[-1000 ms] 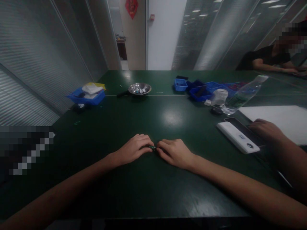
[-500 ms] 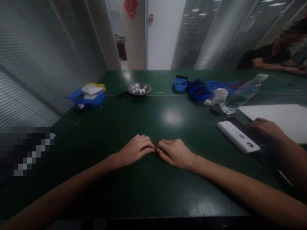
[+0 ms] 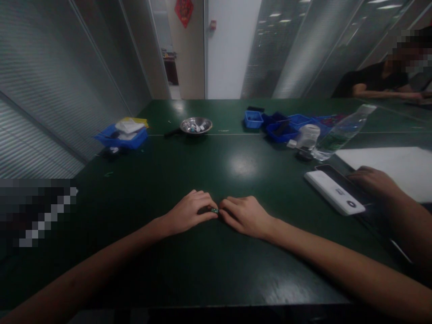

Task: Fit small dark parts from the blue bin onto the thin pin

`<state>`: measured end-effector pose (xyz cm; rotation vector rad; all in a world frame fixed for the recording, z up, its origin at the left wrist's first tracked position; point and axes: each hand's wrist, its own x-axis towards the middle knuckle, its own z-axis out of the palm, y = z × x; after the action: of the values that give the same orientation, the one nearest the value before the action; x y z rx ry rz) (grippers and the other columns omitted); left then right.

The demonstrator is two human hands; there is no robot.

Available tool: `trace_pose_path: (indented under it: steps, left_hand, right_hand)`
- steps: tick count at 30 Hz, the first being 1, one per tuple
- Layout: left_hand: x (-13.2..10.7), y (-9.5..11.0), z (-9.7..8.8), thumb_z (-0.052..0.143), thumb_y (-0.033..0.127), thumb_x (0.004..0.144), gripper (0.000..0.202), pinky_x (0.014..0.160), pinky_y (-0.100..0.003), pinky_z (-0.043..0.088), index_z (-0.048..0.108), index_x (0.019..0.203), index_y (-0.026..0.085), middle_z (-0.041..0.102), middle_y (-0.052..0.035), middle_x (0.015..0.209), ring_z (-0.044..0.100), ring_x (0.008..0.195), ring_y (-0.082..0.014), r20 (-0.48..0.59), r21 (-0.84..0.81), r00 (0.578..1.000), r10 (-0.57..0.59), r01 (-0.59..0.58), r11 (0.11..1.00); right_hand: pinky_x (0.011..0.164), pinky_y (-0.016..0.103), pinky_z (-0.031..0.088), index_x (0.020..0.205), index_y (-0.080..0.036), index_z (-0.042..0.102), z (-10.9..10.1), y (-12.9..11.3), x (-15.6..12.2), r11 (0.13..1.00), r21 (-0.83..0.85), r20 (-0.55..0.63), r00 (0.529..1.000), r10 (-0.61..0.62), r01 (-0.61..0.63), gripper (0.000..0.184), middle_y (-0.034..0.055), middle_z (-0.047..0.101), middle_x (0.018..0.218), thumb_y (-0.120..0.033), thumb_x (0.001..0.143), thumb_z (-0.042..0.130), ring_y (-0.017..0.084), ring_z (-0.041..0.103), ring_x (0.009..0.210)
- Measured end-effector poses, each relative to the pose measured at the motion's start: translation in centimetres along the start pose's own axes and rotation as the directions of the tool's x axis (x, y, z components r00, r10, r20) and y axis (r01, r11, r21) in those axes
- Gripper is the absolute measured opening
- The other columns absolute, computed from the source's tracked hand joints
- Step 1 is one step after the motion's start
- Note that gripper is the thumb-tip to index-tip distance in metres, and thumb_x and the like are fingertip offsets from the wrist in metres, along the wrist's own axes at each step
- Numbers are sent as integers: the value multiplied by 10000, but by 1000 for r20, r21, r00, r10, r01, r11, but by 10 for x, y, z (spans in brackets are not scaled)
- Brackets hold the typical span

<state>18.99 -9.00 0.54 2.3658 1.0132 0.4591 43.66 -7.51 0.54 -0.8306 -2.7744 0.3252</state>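
Two bare hands meet low over the dark green, glossy surface (image 3: 202,270), their fingertips almost touching. The left hand (image 3: 191,210) has its thumb and fingers arched, with a narrow gap behind the tips, and this grip pinches a tiny green piece with pale specks (image 3: 214,210) at its end. The right hand (image 3: 249,217) faces it with fingers bent and gathered to a point at the piece's near end; its fingers hide the tips, so whether that grip has hold of anything does not show.

As far as can be judged, picking up is done: the piece is between the hands, and handling it seems under way. It is neither set down nor let go, so releasing it is still undone. Whether anything is joined to it or taken off it is too small to make out.

Farther back stands a shallow, round, shiny metal bowl (image 3: 185,124) with small white and pale blue bits inside. To the right, a white rectangular device with rounded edges (image 3: 332,191) lies beside a flat dark object (image 3: 340,179), near another person's hand (image 3: 376,182).
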Motion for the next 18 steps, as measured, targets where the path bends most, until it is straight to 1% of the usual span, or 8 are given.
trace_pose_path:
  steps: [4, 9, 14, 18]
  left_hand:
    - [-1, 0, 0, 566, 416, 976, 235, 877, -348, 362, 648, 1068, 216, 647, -39, 1030, 553, 978, -199, -2, -7, 1000, 10, -10, 1000]
    - [-2, 0, 2, 565, 384, 979, 217, 940, -375, 378, 644, 1080, 209, 642, -50, 1066, 553, 1025, -209, -31, -2, 999, 22, -22, 1000]
    - [-1, -2, 4, 568, 340, 980, 180, 927, -361, 412, 645, 1067, 203, 637, -53, 1068, 556, 1034, -204, -82, -8, 996, 28, -29, 1000]
    - [-1, -4, 2, 568, 344, 980, 189, 934, -371, 421, 647, 1086, 210, 639, -52, 1088, 559, 1038, -207, -91, 25, 995, 36, -34, 999]
  right_hand:
    - [616, 246, 358, 1057, -188, 582, -1, -1, 0, 1000, 1, 5, 1000, 2, -2, 282, 28, 636, 883, -358, 1049, 357, 116, 570, 693]
    - [612, 249, 351, 1054, -186, 582, -2, -2, 0, 1000, -16, 2, 1000, 0, 1, 293, 26, 636, 877, -368, 1049, 352, 119, 571, 689]
    - [611, 251, 345, 1049, -184, 588, -1, -1, 1, 1000, -25, 3, 1000, -7, 7, 293, 30, 639, 878, -362, 1047, 354, 121, 568, 688]
    - [609, 248, 342, 1051, -183, 588, 0, -1, 1, 1000, -29, -7, 1000, 0, 0, 306, 31, 642, 874, -365, 1052, 342, 118, 563, 678]
